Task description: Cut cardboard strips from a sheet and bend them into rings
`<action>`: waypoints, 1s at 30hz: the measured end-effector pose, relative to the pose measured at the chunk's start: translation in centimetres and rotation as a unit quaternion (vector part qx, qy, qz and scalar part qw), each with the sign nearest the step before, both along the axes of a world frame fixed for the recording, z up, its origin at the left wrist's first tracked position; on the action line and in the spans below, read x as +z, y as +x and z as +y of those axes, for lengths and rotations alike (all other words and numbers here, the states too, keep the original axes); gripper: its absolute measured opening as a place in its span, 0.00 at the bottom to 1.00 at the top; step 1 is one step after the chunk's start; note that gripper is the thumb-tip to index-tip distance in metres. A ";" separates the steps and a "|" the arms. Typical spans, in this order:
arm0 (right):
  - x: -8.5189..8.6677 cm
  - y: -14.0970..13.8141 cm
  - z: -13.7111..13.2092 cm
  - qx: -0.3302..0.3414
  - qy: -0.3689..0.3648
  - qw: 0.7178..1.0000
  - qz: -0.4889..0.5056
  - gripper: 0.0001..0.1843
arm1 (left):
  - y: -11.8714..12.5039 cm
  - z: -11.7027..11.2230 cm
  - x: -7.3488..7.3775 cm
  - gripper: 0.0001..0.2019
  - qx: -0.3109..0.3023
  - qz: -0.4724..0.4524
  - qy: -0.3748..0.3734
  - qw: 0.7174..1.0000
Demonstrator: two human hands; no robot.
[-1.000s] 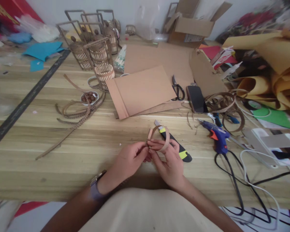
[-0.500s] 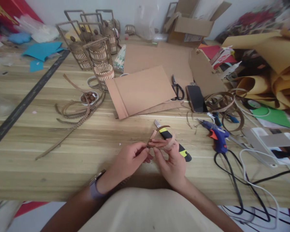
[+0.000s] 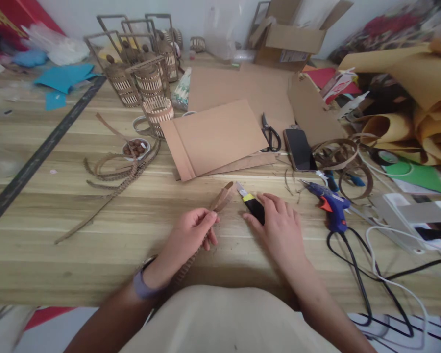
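My left hand (image 3: 194, 230) is closed in a pinch on a thin brown strip (image 3: 222, 197). Part of the strip sticks out past the fingertips, pointing away from me, and a ribbed length trails back under the wrist. My right hand (image 3: 281, 228) lies over the black and yellow utility knife (image 3: 255, 208) on the table. Its fingers are stretched out on one side of the handle, with the thumb apart on the other. The blade points away from me, beside the strip's end; the handle's rear is hidden under the palm.
A blue glue gun (image 3: 332, 208) with a black cable lies to the right, near a phone (image 3: 299, 149) and black scissors (image 3: 270, 133). Cardboard (image 3: 216, 137) lies ahead. Woven lanterns (image 3: 150, 83), ribbed strips (image 3: 121, 179) and a small bowl (image 3: 147, 149) of brown beads stand left.
My right hand has let go of the strip and moved right onto the knife's handle. My left hand has shifted slightly left, still pinching the strip, which now points forward.
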State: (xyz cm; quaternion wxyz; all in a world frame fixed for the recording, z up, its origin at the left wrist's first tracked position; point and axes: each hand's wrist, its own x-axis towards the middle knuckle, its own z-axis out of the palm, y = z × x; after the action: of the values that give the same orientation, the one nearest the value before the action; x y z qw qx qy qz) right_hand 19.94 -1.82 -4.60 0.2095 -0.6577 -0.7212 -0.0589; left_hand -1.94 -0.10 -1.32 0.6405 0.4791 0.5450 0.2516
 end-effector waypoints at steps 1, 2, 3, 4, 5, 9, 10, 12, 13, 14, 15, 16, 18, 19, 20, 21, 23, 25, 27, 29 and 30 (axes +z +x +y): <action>-0.4 0.5 0.2 -0.006 -0.013 1.000 -0.016 0.21 | 0.0 0.0 0.0 0.18 0.002 -0.001 -0.002 1.000; -0.6 0.9 0.4 0.001 -0.024 0.999 -0.022 0.21 | 0.1 0.1 0.0 0.19 0.004 -0.005 -0.003 1.000; -0.7 1.3 0.5 0.018 -0.033 0.999 -0.019 0.20 | 0.1 0.1 0.0 0.19 0.007 -0.010 -0.002 1.000; -0.6 1.5 0.6 0.039 -0.041 0.998 -0.009 0.20 | 0.1 0.1 -0.1 0.20 0.010 -0.014 -0.001 1.000; -0.3 1.8 0.5 0.061 -0.046 0.997 0.003 0.21 | 0.1 0.2 -0.1 0.20 0.012 -0.019 0.000 1.000; 2.1 1.9 -1.0 0.124 -0.072 0.989 0.038 0.28 | 0.1 0.2 0.0 0.20 0.013 -0.023 0.013 1.000; 2.6 1.7 -1.5 0.136 -0.081 0.986 0.043 0.29 | 0.1 0.2 0.0 0.20 0.010 -0.022 0.014 1.000; 3.3 1.3 -2.4 0.160 -0.100 0.981 0.052 0.29 | 0.0 0.2 0.0 0.20 0.001 -0.018 0.010 1.000; 3.5 1.0 -2.7 0.172 -0.104 0.978 0.056 0.29 | 0.0 0.2 0.0 0.20 -0.005 -0.015 0.008 1.000; 3.5 0.7 -3.0 0.184 -0.108 0.975 0.059 0.29 | 0.0 0.2 0.0 0.21 -0.011 -0.013 0.006 1.000; 3.5 0.4 -3.1 0.194 -0.112 0.973 0.059 0.29 | 0.0 0.2 0.0 0.21 -0.018 -0.012 0.005 1.000; 3.4 0.2 -3.2 0.202 -0.117 0.971 0.055 0.29 | 0.0 0.2 -0.1 0.22 -0.024 -0.012 0.005 1.000; 3.3 -0.3 -3.1 0.213 -0.124 0.968 0.040 0.28 | 0.0 0.2 -0.2 0.22 -0.037 -0.013 0.005 0.999; 3.3 -0.5 -3.0 0.216 -0.127 0.968 0.031 0.28 | 0.0 0.2 -0.3 0.22 -0.043 -0.013 0.006 0.999; 3.3 -0.7 -2.9 0.217 -0.128 0.967 0.025 0.27 | 0.0 0.1 -0.3 0.22 -0.049 -0.013 0.006 0.999; 3.4 -0.8 -2.8 0.217 -0.127 0.968 0.023 0.27 | 0.0 0.1 -0.4 0.22 -0.054 -0.012 0.005 0.998; 3.6 -0.8 -2.7 0.216 -0.128 0.968 0.029 0.25 | 0.0 0.1 -0.4 0.23 -0.061 -0.010 0.004 0.998; 3.9 -0.9 -2.6 0.215 -0.138 0.966 0.037 0.25 | 0.0 0.1 -0.4 0.23 -0.066 -0.011 0.000 0.998; 4.2 -0.9 -2.6 0.217 -0.157 0.962 0.044 0.26 | 0.1 0.1 -0.3 0.23 -0.074 -0.011 -0.006 0.997; 4.4 -1.0 -2.5 0.221 -0.188 0.956 0.050 0.26 | 0.1 0.1 -0.3 0.22 -0.080 -0.010 -0.009 0.997; 4.5 -1.1 -2.4 0.221 -0.204 0.952 0.051 0.26 | 0.1 0.1 -0.3 0.21 -0.083 -0.010 -0.008 0.996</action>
State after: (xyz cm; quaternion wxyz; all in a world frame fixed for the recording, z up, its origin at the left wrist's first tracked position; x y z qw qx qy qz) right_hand 18.87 -4.26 -0.10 0.1155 -0.5123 -0.8337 0.1709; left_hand -1.80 0.03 -1.66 0.6685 0.5148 0.4990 0.1976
